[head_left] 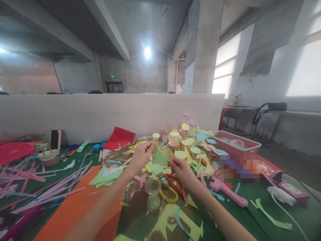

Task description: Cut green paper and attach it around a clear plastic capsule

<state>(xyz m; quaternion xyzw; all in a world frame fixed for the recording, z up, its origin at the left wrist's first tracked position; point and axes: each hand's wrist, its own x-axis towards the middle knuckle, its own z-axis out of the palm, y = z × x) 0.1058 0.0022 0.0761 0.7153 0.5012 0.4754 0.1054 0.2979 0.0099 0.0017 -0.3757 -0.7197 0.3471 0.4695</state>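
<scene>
My left hand (pixel 140 156) and my right hand (pixel 182 170) pinch a small light green paper piece (pixel 158 156) between them, held upright over the cluttered table. The left fingers grip its top left corner. The right fingers hold its lower right edge. Below the hands lie scissors (pixel 173 189) with red and yellow handles and a small clear plastic cup (pixel 152 186). Paper scraps in yellow, green and blue lie all around. Behind the paper stand several clear cups capped with coloured paper discs (pixel 188 142).
A pink glue gun (pixel 227 191) lies right of my right arm, with a pink tray (pixel 238 143) behind it. An orange sheet (pixel 75 214), paper strips (pixel 37 187), a red sheet (pixel 119 138), a phone (pixel 55 139) and a white partition (pixel 112 112) are at left and behind.
</scene>
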